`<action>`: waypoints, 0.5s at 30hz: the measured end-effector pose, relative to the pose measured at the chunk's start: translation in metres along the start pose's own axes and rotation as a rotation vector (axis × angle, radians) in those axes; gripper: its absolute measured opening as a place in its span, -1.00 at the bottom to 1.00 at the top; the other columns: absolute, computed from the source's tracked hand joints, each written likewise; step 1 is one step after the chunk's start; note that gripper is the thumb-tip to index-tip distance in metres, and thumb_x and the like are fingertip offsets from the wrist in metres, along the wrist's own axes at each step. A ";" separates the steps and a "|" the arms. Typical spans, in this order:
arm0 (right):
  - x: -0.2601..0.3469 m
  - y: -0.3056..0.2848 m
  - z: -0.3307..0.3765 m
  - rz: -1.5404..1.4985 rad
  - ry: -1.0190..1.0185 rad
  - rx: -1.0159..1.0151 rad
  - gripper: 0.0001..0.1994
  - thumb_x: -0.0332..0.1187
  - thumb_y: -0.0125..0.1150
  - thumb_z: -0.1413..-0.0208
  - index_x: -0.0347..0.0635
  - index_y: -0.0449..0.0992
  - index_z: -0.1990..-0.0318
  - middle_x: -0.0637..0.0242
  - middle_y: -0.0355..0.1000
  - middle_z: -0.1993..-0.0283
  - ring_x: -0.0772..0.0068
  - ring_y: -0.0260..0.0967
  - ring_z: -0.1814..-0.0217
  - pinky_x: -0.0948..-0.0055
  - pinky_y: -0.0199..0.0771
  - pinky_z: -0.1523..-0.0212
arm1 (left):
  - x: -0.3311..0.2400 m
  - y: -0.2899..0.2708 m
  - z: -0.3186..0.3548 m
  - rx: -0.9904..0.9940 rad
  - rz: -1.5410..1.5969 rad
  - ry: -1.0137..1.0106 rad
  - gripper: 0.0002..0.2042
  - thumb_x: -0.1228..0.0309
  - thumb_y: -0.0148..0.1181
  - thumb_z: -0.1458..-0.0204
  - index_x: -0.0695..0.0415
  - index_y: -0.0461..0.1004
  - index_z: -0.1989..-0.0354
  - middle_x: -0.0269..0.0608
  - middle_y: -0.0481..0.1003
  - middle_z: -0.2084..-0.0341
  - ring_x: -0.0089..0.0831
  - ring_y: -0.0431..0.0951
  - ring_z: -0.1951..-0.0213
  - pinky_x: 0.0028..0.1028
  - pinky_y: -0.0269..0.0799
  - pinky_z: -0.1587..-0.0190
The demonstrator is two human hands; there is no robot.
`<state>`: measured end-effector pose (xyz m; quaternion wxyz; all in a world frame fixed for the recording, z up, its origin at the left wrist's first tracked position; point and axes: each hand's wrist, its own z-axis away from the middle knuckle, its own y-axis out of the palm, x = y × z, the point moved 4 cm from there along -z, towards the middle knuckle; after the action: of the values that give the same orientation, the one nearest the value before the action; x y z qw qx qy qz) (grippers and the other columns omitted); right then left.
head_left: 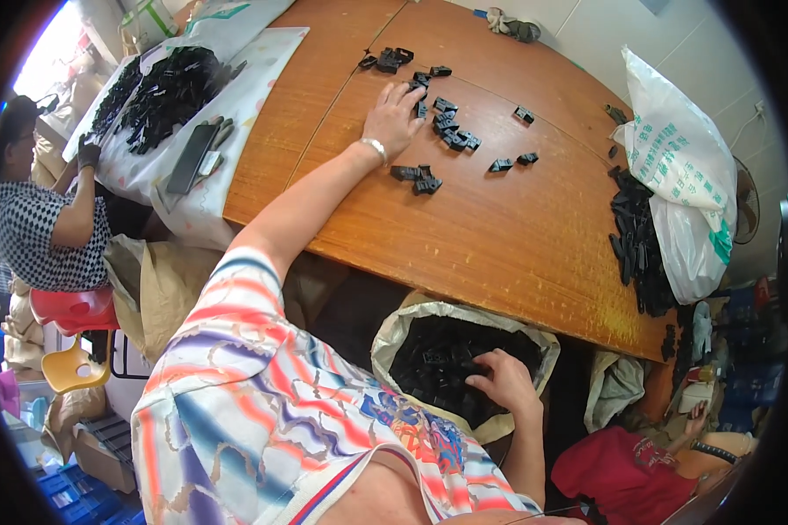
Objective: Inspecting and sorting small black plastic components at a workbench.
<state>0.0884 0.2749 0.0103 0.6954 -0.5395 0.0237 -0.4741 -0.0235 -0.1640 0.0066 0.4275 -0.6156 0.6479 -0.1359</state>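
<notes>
My left hand (392,124) reaches far across the brown wooden table, palm down with its fingers stretched out. Its fingertips touch or lie right beside small black plastic parts (418,88). More such parts, a cluster (451,131) and a small group (418,178), lie to its right and nearer to me. Below the table's near edge, my right hand (506,382) is at an open sack (547,350) filled with black parts (438,357). Its thumb and fingers are apart and slightly bent, with nothing visible between them.
At the table's right edge, a black heap (635,236) lies beside a white plastic bag (683,175). To the left, a gloved co-worker (48,201) sits by a pile of black parts (171,92) on a pale sheet. Another person in red (613,477) is at lower right.
</notes>
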 end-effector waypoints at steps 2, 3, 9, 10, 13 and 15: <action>0.008 -0.009 0.001 0.148 0.028 0.004 -0.57 -0.25 0.47 0.18 -0.18 0.57 0.10 0.16 0.48 0.26 0.07 0.49 0.29 0.21 0.49 0.19 | 0.018 0.017 -0.022 0.105 -0.115 -0.073 -0.39 0.02 0.11 -0.08 -0.16 0.18 -0.33 -0.08 0.07 -0.34 0.04 -0.03 -0.37 -0.09 0.10 -0.32; 0.009 -0.012 0.003 0.146 0.040 0.006 -0.57 -0.25 0.47 0.18 -0.18 0.57 0.10 0.16 0.48 0.26 0.07 0.49 0.29 0.21 0.49 0.19 | 0.014 0.020 -0.030 0.226 -0.155 -0.121 -0.41 0.02 0.08 -0.11 -0.16 0.19 -0.33 -0.11 0.06 -0.36 0.00 -0.04 -0.38 -0.10 0.13 -0.31; 0.022 -0.048 -0.012 -0.135 -0.050 -0.195 -0.74 -0.40 0.38 0.09 -0.22 0.57 0.19 0.19 0.50 0.43 0.26 0.49 0.45 0.40 0.48 0.37 | 0.002 0.027 -0.017 0.186 -0.014 0.058 -0.71 0.14 0.08 -0.13 0.00 0.59 0.11 -0.13 0.39 -0.15 -0.14 0.29 -0.23 -0.27 0.20 -0.26; 0.021 -0.055 -0.019 -0.156 -0.106 -0.294 -0.78 -0.43 0.37 0.07 -0.24 0.57 0.23 0.19 0.49 0.44 0.28 0.48 0.45 0.41 0.47 0.37 | 0.004 0.017 -0.012 0.123 0.006 0.083 -0.74 0.18 0.12 -0.11 0.04 0.60 0.18 -0.12 0.44 -0.08 -0.15 0.33 -0.19 -0.26 0.22 -0.24; 0.005 -0.073 -0.045 -0.279 -0.140 -0.546 -0.90 -0.47 0.30 0.00 -0.29 0.56 0.33 0.16 0.48 0.45 0.27 0.46 0.44 0.40 0.44 0.37 | 0.019 0.004 -0.018 -0.054 0.091 0.067 -0.80 0.28 0.15 -0.05 0.13 0.59 0.34 -0.17 0.54 0.15 -0.16 0.41 -0.05 -0.24 0.31 -0.12; -0.003 -0.091 -0.063 -0.170 -0.190 -0.722 -0.92 -0.48 0.25 -0.05 -0.30 0.54 0.34 0.14 0.47 0.43 0.21 0.47 0.41 0.38 0.44 0.35 | 0.035 0.013 -0.033 0.038 0.113 -0.013 -0.75 0.30 0.11 -0.07 0.10 0.54 0.12 -0.18 0.50 0.06 -0.14 0.37 -0.09 -0.25 0.29 -0.16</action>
<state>-0.0052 0.2338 0.0534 0.4177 -0.7914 0.0798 -0.4391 -0.0517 -0.2050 0.0042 0.4504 -0.5706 0.6762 -0.1199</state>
